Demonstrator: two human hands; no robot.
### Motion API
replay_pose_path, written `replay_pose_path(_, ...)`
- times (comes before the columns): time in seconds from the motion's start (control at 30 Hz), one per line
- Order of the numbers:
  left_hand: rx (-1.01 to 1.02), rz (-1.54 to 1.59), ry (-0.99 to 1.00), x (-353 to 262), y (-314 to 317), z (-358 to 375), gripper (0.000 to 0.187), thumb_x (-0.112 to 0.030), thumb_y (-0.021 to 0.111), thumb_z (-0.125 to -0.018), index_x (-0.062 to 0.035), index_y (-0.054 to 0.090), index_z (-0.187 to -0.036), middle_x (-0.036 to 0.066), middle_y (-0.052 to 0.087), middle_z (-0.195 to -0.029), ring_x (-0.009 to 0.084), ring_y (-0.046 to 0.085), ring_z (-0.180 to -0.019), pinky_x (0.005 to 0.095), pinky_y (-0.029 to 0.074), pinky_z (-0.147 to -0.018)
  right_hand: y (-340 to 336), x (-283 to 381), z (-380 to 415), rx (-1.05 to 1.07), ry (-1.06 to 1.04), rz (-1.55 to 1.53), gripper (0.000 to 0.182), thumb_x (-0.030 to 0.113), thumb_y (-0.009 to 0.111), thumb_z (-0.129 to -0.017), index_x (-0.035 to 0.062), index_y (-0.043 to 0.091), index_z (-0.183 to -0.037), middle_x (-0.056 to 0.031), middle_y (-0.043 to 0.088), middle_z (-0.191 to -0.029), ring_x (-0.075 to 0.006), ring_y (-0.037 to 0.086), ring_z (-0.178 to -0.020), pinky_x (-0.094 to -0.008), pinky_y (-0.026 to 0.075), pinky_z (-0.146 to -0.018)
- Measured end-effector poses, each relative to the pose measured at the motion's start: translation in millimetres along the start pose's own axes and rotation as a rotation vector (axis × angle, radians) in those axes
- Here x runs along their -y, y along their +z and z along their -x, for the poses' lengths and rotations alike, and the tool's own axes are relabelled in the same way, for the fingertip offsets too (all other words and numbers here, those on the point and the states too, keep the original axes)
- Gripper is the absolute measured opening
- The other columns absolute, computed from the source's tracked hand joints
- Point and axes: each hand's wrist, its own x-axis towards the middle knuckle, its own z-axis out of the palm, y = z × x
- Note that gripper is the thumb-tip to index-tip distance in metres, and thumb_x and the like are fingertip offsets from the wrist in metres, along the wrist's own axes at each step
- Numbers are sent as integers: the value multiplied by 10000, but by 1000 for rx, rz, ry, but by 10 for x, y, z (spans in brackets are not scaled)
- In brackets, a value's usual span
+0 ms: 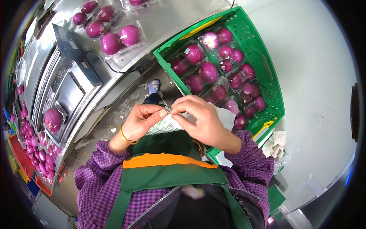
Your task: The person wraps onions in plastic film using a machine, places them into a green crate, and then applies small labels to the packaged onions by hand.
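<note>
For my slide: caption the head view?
Both hands, left hand and right hand, pinch a label sheet beside a green crate of onions.

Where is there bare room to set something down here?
The pale surface right of the green crate is bare. So is some steel counter between the onion trays and the crate. The crate is packed.

A steel bench (167, 23) is seen at eleven o'clock, a pale wall (316, 68) at two o'clock, and a dirty grey floor (126, 110) between them.
</note>
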Motion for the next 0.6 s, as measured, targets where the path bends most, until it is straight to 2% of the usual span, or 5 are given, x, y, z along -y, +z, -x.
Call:
replay_pose_path(0.13, -4, 12, -32, 113, -66, 30, 234, -185, 591, -918, 34, 664, -953, 6, 639, -795, 42, 533, -718, 212, 443, -623, 53, -14, 222, -69, 76, -281, 98, 10, 629, -803, 38, 567, -873, -58, 590, -931, -186, 588, -805, -290, 470, -700)
replay_pose_path(0.27, 27, -59, -34, 76, -266, 151, 190, -132, 599, -907, 47, 657, -891, 4, 626, -759, 42, 526, -703, 212, 436, -615, -464, -585, 80, -298, 522, -420, 136, 29, 589, -836, -27, 597, -960, -58, 617, -929, -92, 566, -821, -243, 462, -724)
replay_pose_path(0.43, 207, -152, 1, 16, -392, 183, 180, -127, 617, -891, 47, 658, -872, 2, 612, -727, 45, 508, -673, 219, 420, -596, -503, -2094, -38, -334, 470, 124, 109, 128, 660, -796, 28, 657, -838, -92, 637, -930, -194, 604, -828, -288, 471, -752)
replay_pose_path(0.5, 270, -155, 23, 9, -398, 167, 186, -132, 618, -892, 47, 660, -872, 3, 608, -719, 48, 505, -668, 221, 416, -593, -426, -2246, -149, -314, 339, 441, 115, 150, 682, -755, 43, 649, -779, -108, 625, -944, -288, 583, -874, -352, 468, -796)
replay_pose_path(0.6, 273, -126, 15, 47, -371, 134, 182, -131, 621, -889, 47, 661, -883, 9, 619, -736, 47, 513, -677, 220, 423, -602, -370, -2274, -255, -266, 259, 699, 105, 139, 684, -723, 50, 634, -748, -108, 610, -940, -323, 552, -905, -394, 457, -816)
